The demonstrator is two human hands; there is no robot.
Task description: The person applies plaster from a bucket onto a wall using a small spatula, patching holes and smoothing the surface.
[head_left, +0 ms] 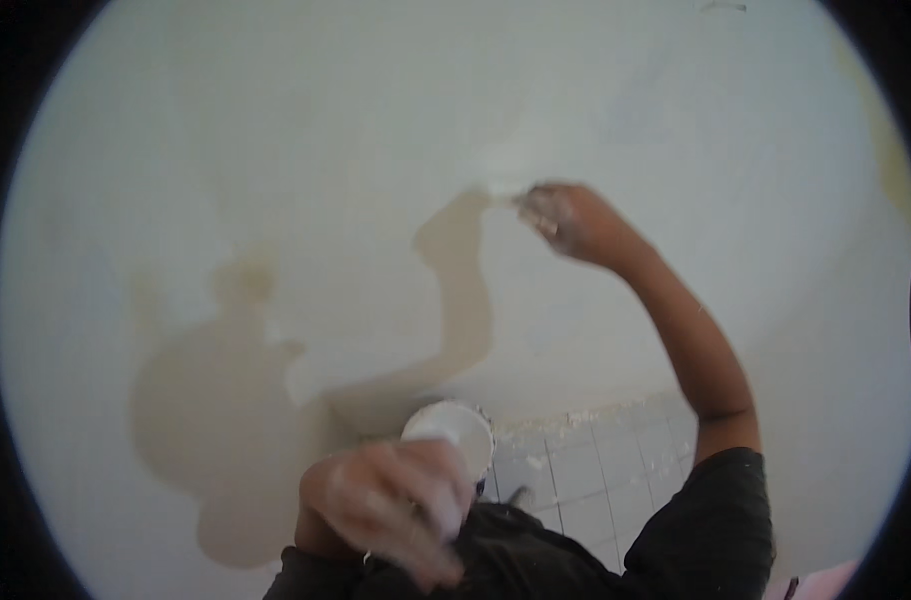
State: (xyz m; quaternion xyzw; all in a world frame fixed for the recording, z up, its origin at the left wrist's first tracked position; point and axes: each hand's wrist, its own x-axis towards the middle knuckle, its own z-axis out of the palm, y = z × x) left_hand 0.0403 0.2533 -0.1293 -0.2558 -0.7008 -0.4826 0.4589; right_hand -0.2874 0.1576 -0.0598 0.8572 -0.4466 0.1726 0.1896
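Right hand [561,220], fingers curled, pinches a pale, blurred tool [503,197]; judged light, stiff, best gripped at its near end; left hand [401,495] blurred, its hold indeterminable

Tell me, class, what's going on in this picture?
A person in dark short sleeves raises a white-smeared right hand to a smooth off-white wall, fingers around a pale thing too blurred to identify. Their blurred left hand is lower, partly covering a round white bucket in view; whether it holds anything is unclear.
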